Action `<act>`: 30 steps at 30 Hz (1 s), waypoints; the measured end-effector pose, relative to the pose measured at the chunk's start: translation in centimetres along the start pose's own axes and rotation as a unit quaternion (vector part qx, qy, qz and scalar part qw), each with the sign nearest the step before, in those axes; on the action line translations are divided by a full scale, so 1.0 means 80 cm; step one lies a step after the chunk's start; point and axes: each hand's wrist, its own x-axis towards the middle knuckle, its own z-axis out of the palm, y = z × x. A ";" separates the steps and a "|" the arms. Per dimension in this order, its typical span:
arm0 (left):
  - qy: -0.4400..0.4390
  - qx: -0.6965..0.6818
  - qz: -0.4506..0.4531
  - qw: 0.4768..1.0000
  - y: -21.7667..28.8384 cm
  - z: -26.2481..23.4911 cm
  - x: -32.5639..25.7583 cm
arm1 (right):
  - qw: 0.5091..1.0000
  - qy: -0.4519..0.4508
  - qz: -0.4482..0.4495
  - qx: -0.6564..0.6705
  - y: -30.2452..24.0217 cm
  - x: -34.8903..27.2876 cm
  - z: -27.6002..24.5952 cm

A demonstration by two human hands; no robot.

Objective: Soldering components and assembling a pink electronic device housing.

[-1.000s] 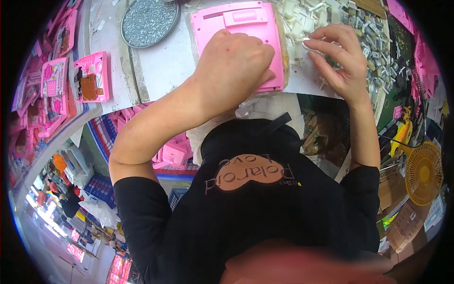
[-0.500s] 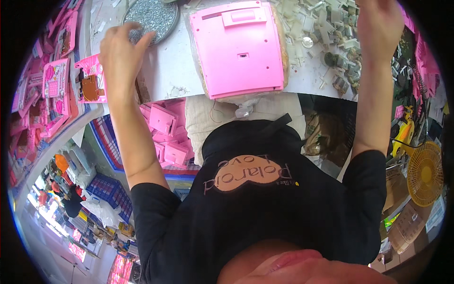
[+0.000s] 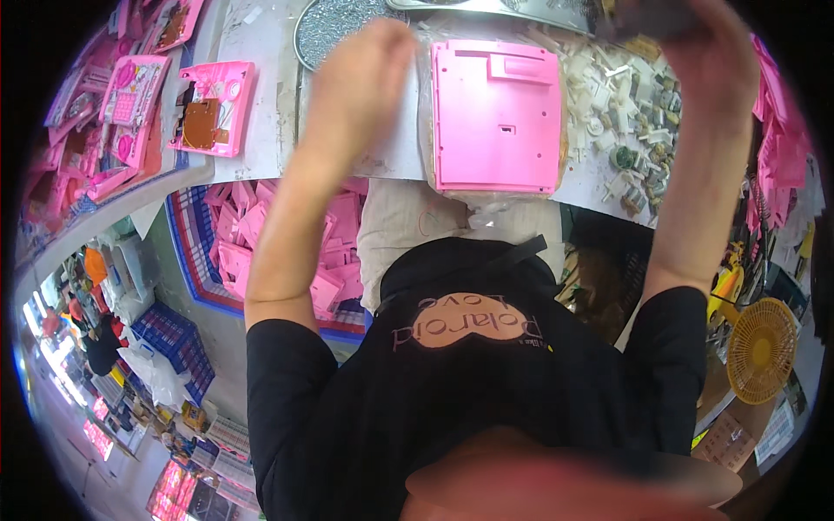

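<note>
A pink plastic housing (image 3: pixel 497 122), flat with a raised bar and screw holes, lies on a plastic-wrapped pad at the table's front edge. To its left, my left hand (image 3: pixel 369 87) is above the table beside a round dish of small silvery screws (image 3: pixel 334 33). Motion smears its fingers, so whether it holds a screw cannot be made out. At the upper right, my right hand (image 3: pixel 717 52) is closed around a dark object (image 3: pixel 651 19), blurred and partly cut off by the picture's edge.
Loose white plastic pieces and small metal parts (image 3: pixel 630 130) cover the table right of the housing. A metal tray (image 3: pixel 504 7) lies behind it. An open pink housing (image 3: pixel 213 108) sits at left, near stacked pink parts (image 3: pixel 130 95). Below is a crate of pink pieces (image 3: pixel 239 226); a yellow fan (image 3: pixel 762 350) stands right.
My left hand has moved right, off the screw dish toward the pink housing. My right hand now has a dark object in it. The view has shifted, showing the metal tray.
</note>
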 end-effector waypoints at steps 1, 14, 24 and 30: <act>-0.007 -0.013 0.047 0.999 0.020 0.007 -0.008 | 0.998 0.014 0.005 0.064 0.001 -0.020 0.017; -0.095 -0.134 0.209 0.964 0.122 0.043 -0.057 | 0.979 -0.015 0.004 0.203 -0.073 -0.126 0.072; -0.137 -0.144 0.179 0.964 0.121 0.041 -0.048 | 0.984 -0.020 -0.002 0.177 -0.056 -0.124 0.079; -0.142 -0.111 0.183 0.966 0.117 0.037 -0.043 | 0.984 -0.024 0.003 0.177 -0.044 -0.121 0.085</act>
